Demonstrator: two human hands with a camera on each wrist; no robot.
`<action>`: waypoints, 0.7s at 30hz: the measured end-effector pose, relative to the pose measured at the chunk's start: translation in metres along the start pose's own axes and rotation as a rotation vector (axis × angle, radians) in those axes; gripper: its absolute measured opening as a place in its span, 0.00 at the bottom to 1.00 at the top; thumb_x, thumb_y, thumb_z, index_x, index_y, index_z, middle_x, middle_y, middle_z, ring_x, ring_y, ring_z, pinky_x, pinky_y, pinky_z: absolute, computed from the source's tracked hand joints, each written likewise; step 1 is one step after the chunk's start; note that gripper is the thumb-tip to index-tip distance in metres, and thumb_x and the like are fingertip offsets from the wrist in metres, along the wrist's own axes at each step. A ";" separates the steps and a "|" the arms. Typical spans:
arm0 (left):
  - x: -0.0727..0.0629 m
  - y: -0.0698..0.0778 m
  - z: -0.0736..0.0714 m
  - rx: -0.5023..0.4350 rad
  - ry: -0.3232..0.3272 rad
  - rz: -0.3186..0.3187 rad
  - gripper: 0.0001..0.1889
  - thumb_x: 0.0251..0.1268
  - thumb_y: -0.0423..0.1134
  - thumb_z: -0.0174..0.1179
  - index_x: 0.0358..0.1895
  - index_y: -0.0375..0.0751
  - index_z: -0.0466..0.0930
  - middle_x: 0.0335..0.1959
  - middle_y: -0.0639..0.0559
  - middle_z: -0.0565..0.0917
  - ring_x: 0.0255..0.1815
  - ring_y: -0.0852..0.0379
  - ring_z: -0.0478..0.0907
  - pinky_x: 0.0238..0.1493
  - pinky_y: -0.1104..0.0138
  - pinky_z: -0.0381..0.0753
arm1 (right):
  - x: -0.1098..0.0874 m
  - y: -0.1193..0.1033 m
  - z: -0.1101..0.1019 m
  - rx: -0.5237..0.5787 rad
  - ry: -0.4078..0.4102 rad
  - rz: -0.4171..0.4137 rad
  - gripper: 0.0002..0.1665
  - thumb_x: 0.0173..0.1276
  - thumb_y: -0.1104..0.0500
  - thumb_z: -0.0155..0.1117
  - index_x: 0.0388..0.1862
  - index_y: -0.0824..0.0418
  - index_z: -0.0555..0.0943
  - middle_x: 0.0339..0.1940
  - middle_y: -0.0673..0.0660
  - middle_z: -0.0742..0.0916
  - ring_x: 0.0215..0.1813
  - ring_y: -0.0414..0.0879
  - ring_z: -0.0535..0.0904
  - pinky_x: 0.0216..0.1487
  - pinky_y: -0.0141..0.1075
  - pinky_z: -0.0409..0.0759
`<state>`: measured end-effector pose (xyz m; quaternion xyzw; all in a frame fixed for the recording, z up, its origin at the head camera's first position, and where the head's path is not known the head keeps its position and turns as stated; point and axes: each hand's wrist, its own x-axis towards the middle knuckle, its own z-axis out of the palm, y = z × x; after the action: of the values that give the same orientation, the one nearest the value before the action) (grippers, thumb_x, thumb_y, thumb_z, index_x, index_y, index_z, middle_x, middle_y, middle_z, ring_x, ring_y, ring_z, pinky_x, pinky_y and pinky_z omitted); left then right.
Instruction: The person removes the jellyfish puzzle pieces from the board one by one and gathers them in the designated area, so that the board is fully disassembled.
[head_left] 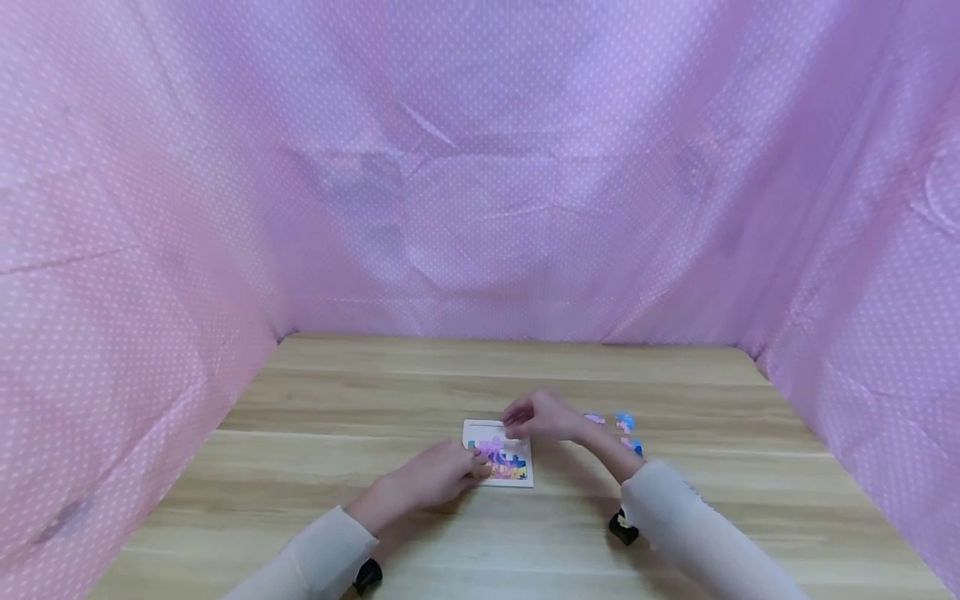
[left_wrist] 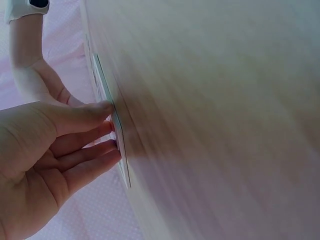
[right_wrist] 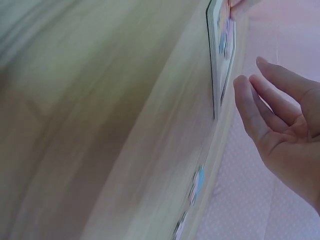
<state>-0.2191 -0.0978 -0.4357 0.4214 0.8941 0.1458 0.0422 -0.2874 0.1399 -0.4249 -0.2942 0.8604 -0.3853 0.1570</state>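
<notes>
Here; left hand [head_left: 444,473] touches picture-printed puzzle [head_left: 512,468]; right hand [head_left: 549,418] near it

The right grip [right_wrist: 285,120], a bare hand, is at the right side, its fingers bent and their tips near each other but apart. It is just beside a white puzzle frame [right_wrist: 216,70] with colourful pieces [right_wrist: 224,36]. Fingertips [right_wrist: 242,7] of the other hand reach the frame. Two loose pieces [right_wrist: 198,186] lie on the wooden desk [right_wrist: 110,125], near pink cloth [right_wrist: 240,200].
</notes>
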 end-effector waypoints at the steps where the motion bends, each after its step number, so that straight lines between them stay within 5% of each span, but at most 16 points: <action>1: 0.000 0.001 0.001 0.003 -0.008 -0.003 0.09 0.69 0.34 0.65 0.47 0.46 0.90 0.36 0.57 0.90 0.27 0.71 0.71 0.31 0.79 0.73 | 0.002 0.001 0.003 -0.003 -0.009 -0.008 0.17 0.66 0.64 0.71 0.51 0.72 0.85 0.45 0.64 0.91 0.48 0.50 0.89 0.50 0.29 0.84; 5: 0.000 0.001 0.003 -0.024 -0.022 -0.025 0.10 0.68 0.33 0.66 0.49 0.45 0.90 0.39 0.55 0.91 0.27 0.72 0.72 0.30 0.80 0.73 | 0.009 -0.001 0.011 -0.043 -0.044 -0.022 0.15 0.64 0.66 0.73 0.48 0.72 0.86 0.42 0.62 0.91 0.43 0.44 0.88 0.46 0.27 0.84; 12: 0.003 0.001 0.002 0.054 0.034 0.046 0.06 0.67 0.32 0.67 0.42 0.45 0.91 0.34 0.57 0.90 0.25 0.71 0.69 0.28 0.81 0.70 | 0.014 -0.009 0.017 -0.151 -0.047 -0.030 0.13 0.59 0.67 0.77 0.42 0.70 0.87 0.33 0.57 0.90 0.34 0.33 0.80 0.38 0.23 0.81; 21: -0.001 0.000 0.003 0.016 0.037 0.012 0.09 0.66 0.33 0.67 0.47 0.44 0.91 0.41 0.52 0.92 0.30 0.73 0.77 0.33 0.81 0.77 | 0.019 -0.009 0.027 -0.151 -0.041 0.026 0.08 0.57 0.68 0.78 0.34 0.65 0.85 0.27 0.50 0.84 0.31 0.34 0.75 0.34 0.23 0.76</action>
<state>-0.2174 -0.0976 -0.4388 0.4244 0.8933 0.1466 0.0212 -0.2853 0.1078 -0.4370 -0.3019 0.8875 -0.3109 0.1569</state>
